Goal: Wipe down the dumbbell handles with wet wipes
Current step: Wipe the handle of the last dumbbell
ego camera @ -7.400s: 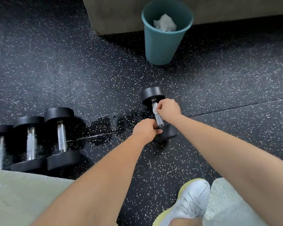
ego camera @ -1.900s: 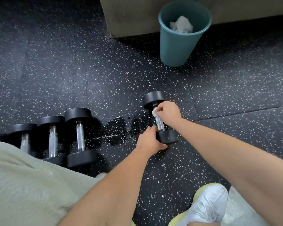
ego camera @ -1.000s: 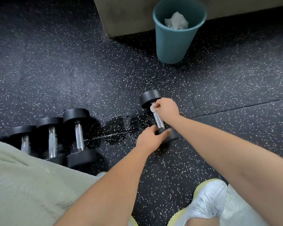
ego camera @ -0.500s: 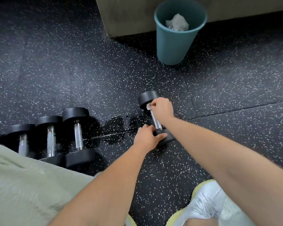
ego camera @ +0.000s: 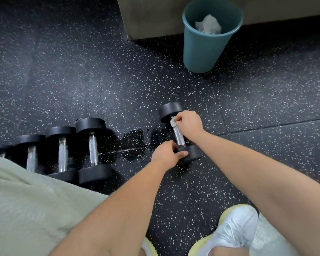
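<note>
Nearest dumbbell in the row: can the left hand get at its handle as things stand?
Probably yes, once it lets go. The left hand grips the near end of the dumbbell being wiped, and only floor lies between it and that handle.

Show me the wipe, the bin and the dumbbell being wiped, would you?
wipe (ego camera: 173, 123), head view: the white wad at the handle's far end.
bin (ego camera: 201, 50), head view: its teal outer wall.
dumbbell (ego camera: 180, 135), head view: the middle of its bare metal handle.
</note>
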A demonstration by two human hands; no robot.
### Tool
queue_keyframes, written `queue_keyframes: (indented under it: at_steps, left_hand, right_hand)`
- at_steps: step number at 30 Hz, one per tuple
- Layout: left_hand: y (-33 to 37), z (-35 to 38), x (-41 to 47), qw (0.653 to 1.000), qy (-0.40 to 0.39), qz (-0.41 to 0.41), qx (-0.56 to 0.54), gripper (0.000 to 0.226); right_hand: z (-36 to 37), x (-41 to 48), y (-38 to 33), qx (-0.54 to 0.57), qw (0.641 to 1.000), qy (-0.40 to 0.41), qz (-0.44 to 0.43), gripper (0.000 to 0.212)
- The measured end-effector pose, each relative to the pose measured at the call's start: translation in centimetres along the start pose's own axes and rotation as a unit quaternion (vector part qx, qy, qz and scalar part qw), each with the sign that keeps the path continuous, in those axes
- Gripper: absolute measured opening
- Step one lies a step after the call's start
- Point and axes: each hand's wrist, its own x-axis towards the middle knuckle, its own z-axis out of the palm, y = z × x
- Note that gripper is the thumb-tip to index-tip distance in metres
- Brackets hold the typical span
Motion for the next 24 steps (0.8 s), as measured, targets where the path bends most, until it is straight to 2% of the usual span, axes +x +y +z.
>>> queue_keyframes:
  at_steps: [3, 8, 10, 13, 15, 18, 22, 24]
  left_hand:
    - [-0.6, -0.2, -0.1, 1.0, -0.009, 0.0, -0.008, 0.041]
    - [-1.1, -0.2, -0.1, 1.0, 0.002, 0.005, -0.023, 0.049]
    - [-1.0, 0.0, -0.1, 1.0, 0.011, 0.009, -0.006, 0.049]
    - [-0.9, 0.0, -0.2, 1.0, 0.012, 0.004, 0.0, 0.045]
    - [-1.0, -0.3, -0.1, 1.0, 0.005, 0.002, -0.001, 0.044]
    - [-1.4, -0.9, -0.1, 1.0, -0.009, 0.002, -0.011, 0.045]
    - [-2.1, -1.1, -0.1, 1.0, -0.008, 0.007, -0.015, 0.039]
    - [-2.0, -1.0, -0.4, 0.999, 0.013, 0.029, -0.02, 0.032]
  right_hand:
    - [0.0, -1.6, 0.2, -0.034, 0.999, -0.037, -0.015, 0.02]
    - [-1.4, -2.7, 1.4, -0.111, 0.974, -0.186, -0.059, 0.018]
    - [-1.8, -1.9, 0.8, -0.097, 0.98, -0.165, -0.058, 0.017]
    - [-1.5, -1.0, 0.0, -0.04, 0.995, -0.084, -0.031, 0.015]
    - [-0.6, -1.4, -0.2, -0.034, 0.996, -0.083, -0.024, 0.015]
    - [0.0, -2.5, 0.1, -0.075, 0.989, -0.123, -0.047, 0.015]
    - [-1.1, -2.7, 0.4, -0.129, 0.956, -0.245, -0.101, 0.014]
    - [-1.9, -1.9, 0.0, -0.118, 0.954, -0.252, -0.117, 0.012]
